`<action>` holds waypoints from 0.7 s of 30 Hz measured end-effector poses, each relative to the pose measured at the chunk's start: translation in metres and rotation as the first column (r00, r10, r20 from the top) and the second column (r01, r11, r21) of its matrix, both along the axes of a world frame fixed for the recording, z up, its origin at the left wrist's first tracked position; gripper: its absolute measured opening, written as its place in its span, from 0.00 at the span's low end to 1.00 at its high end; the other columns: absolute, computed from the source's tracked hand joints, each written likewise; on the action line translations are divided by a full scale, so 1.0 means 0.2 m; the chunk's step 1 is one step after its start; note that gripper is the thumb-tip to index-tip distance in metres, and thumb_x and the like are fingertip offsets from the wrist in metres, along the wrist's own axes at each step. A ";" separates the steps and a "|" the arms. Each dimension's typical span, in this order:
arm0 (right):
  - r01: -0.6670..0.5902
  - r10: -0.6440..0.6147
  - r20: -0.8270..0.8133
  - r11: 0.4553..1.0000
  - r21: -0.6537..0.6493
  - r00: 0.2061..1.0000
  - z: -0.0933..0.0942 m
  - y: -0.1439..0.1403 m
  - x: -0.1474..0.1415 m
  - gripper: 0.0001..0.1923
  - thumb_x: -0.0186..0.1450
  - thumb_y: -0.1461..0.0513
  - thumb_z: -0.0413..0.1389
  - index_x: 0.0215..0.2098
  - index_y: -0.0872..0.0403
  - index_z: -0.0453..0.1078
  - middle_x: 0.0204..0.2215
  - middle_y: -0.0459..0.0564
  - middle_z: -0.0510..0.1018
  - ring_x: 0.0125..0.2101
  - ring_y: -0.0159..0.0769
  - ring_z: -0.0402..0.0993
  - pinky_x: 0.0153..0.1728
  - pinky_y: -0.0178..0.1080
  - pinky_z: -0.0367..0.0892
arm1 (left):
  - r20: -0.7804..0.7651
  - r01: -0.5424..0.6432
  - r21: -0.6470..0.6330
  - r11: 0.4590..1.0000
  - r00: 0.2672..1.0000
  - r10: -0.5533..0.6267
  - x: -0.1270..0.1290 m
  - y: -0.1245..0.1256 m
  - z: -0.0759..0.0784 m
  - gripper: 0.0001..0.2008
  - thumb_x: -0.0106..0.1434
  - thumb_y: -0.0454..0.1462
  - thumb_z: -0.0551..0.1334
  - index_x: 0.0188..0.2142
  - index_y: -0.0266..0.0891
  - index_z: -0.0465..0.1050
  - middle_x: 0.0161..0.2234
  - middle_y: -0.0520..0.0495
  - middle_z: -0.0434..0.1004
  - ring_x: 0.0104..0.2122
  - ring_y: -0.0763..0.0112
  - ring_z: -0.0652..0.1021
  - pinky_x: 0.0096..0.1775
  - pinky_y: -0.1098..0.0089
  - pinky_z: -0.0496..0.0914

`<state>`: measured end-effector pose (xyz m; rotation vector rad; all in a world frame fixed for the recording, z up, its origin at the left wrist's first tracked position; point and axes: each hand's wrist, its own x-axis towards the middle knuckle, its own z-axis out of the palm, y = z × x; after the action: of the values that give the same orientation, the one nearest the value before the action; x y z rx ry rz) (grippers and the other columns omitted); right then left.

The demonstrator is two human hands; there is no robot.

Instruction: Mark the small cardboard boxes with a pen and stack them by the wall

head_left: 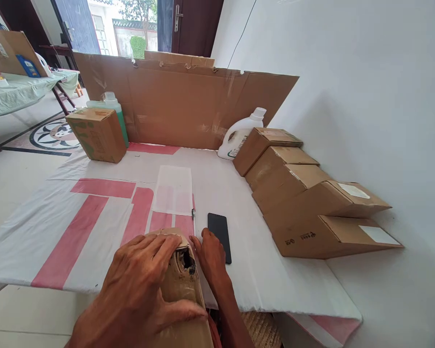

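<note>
A worn cardboard box (pixel 183 295) with a ragged dark hole in its upper corner stands at the table's near edge. My left hand (pixel 145 280) grips it, fingers over the top and thumb across the near face. Just right of the box, my right hand (pixel 212 253) is low over the cloth, thumb and index finger apart and the other fingers curled and partly hidden. I see nothing between thumb and index finger. A slim pen (pixel 193 215) lies by the thumb. Against the right hand's other side is a black phone (pixel 220 237). A pale paper sheet (pixel 172 190) lies beyond.
Several cardboard boxes (pixel 293 203) stand in a row along the right wall. A white jug (pixel 241 135) is behind them. At the far left are another box (pixel 99 135) and a green-filled jug (pixel 121 121). An upright cardboard panel (pixel 181 106) lines the far edge.
</note>
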<state>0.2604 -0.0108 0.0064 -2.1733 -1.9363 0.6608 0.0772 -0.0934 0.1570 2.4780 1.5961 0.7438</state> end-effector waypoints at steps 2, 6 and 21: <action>0.053 -0.055 0.042 0.997 0.047 0.998 0.02 -0.03 0.05 0.13 0.75 0.56 0.53 0.51 0.56 0.70 0.51 0.63 0.78 0.51 0.51 0.77 0.46 0.42 0.68 | -0.002 0.001 -0.025 1.000 1.000 -0.001 0.00 0.00 0.01 0.36 0.53 0.62 0.72 0.50 0.39 0.74 0.43 0.39 0.86 0.39 0.47 0.86 0.38 0.53 0.80; 0.201 -0.207 0.102 0.977 0.072 0.973 0.01 -0.07 0.17 0.24 0.71 0.52 0.57 0.56 0.64 0.67 0.55 0.74 0.71 0.60 0.65 0.66 0.51 0.53 0.68 | 0.028 0.020 -0.084 0.996 0.999 -0.018 0.00 -0.04 0.04 0.27 0.56 0.46 0.73 0.51 0.43 0.71 0.48 0.41 0.85 0.44 0.48 0.85 0.43 0.53 0.80; 0.266 -0.322 -0.783 0.942 -0.207 0.532 0.00 -0.22 0.30 0.30 0.58 0.44 0.62 0.48 0.58 0.73 0.42 0.58 0.86 0.43 0.52 0.85 0.44 0.45 0.78 | 0.136 -0.020 -0.255 0.967 0.989 0.057 -0.10 -0.06 0.06 0.24 0.60 0.50 0.75 0.52 0.49 0.73 0.47 0.52 0.84 0.39 0.61 0.84 0.39 0.64 0.75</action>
<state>0.3213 -0.0555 0.0061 -1.6521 -1.0263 1.3537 0.0580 -0.1046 0.1687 2.1706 1.5825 0.6581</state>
